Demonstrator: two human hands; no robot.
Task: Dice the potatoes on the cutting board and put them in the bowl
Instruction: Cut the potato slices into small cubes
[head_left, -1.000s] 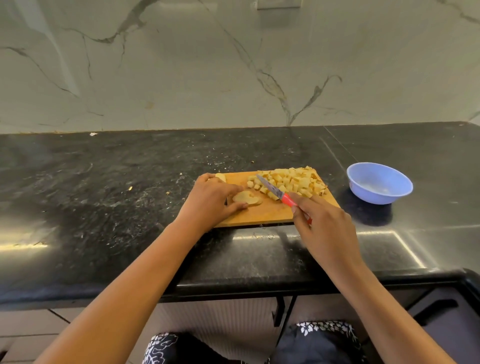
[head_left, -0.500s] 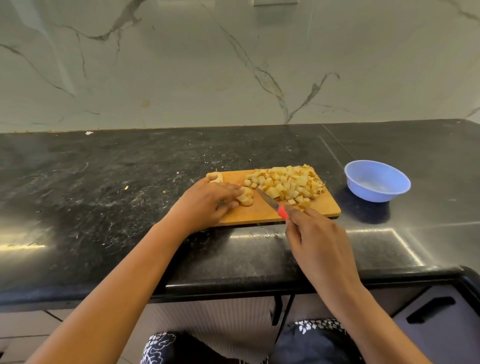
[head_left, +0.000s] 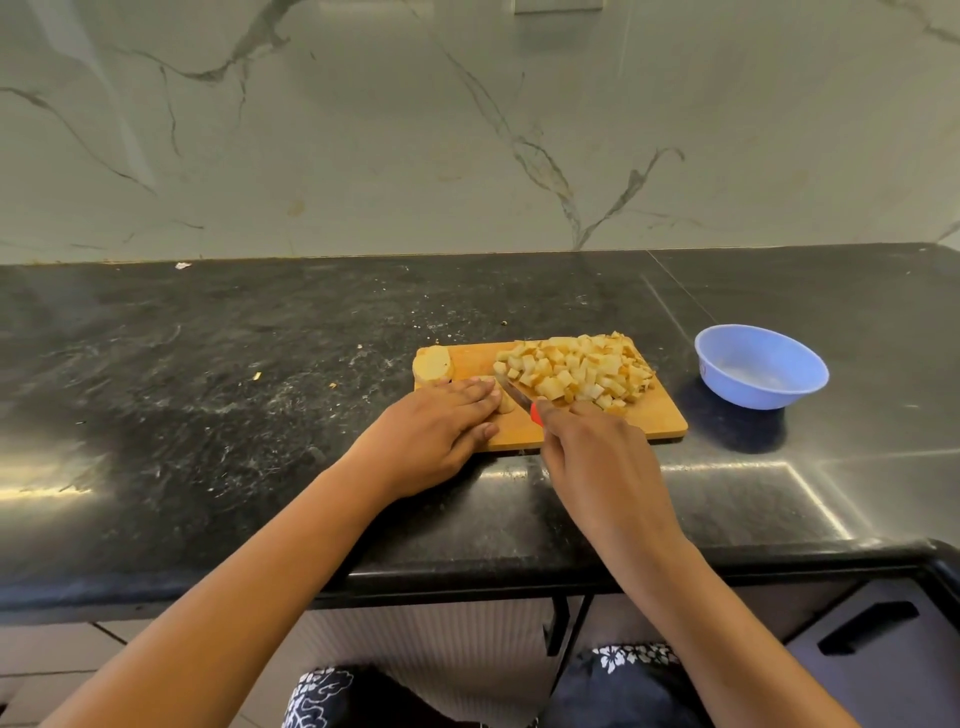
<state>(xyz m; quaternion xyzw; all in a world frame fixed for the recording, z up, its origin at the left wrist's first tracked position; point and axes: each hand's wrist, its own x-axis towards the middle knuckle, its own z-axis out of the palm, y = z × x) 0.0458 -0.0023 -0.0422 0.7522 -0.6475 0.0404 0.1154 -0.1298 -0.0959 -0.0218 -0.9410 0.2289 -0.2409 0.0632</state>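
- A black, speckled bench (head_left: 208, 395) is seen across the whole view, with a few pale scraps (head_left: 256, 375) scattered on its left part.
- A wooden cutting board (head_left: 649, 421) is set on the bench near its front edge, and a rounded potato end (head_left: 432, 364) is left lying at the board's far left corner.
- The left grip (head_left: 436, 431) is laid over the board's near left part. Its fingers are held nearly straight and close together, pressed down on a small potato piece (head_left: 505, 402) that shows just past the fingertips. The thumb is stretched out along the board's front edge.
- A knife (head_left: 519, 400) with a red handle is set with its blade just beside that piece, slanting away to the left.
- The right grip (head_left: 597, 452) is curled round the knife's handle, most of which is hidden under it.
- A heap of diced potato (head_left: 576, 371) is piled on the far right part of the board, touching the blade's right side.
- A blue bowl (head_left: 753, 397) is stood upright on the bench to the right of the board, near it but apart.
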